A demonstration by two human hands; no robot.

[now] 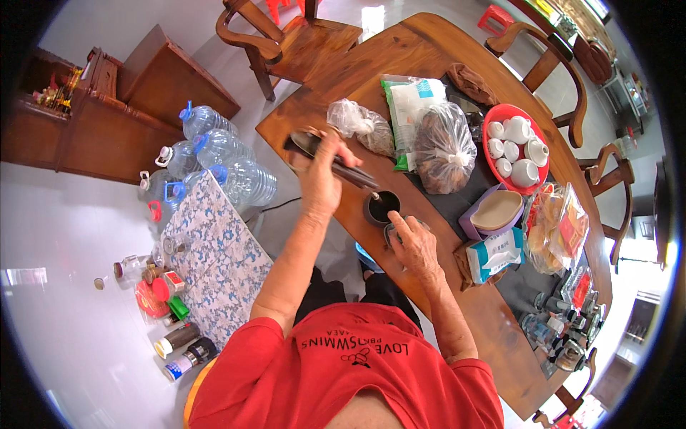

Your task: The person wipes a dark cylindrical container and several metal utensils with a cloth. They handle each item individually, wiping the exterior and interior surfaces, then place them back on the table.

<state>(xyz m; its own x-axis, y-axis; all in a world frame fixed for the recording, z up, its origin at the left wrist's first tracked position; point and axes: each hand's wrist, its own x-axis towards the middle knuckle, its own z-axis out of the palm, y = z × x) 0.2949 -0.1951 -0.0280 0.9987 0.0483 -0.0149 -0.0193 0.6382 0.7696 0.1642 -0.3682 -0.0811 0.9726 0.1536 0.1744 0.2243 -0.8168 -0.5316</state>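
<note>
My left hand (324, 174) grips a bundle of long dark brown implements (351, 174), with a dark rounded piece (306, 142) at its far end. One slim implement has a pale tip pointing down into a dark cylindrical cup (370, 214) on the table edge. What these implements are I cannot tell exactly. Beside the cup, my right hand (415, 246) closes over a small clear glass container (390, 236), mostly hidden beneath the fingers. The index finger reaches to the cup's rim. Just beyond lie a knotted clear plastic bag (364, 126) and a fuller tied bag (445, 153).
The wooden table (471, 327) also bears a red tray (489, 155) of white cups, a purple container (474, 228), a tissue pack (496, 254) and glassware (546, 322). Large water bottles (206, 145), a patterned board (209, 246) and jars (177, 340) stand left. Wooden chairs (300, 43) surround the table.
</note>
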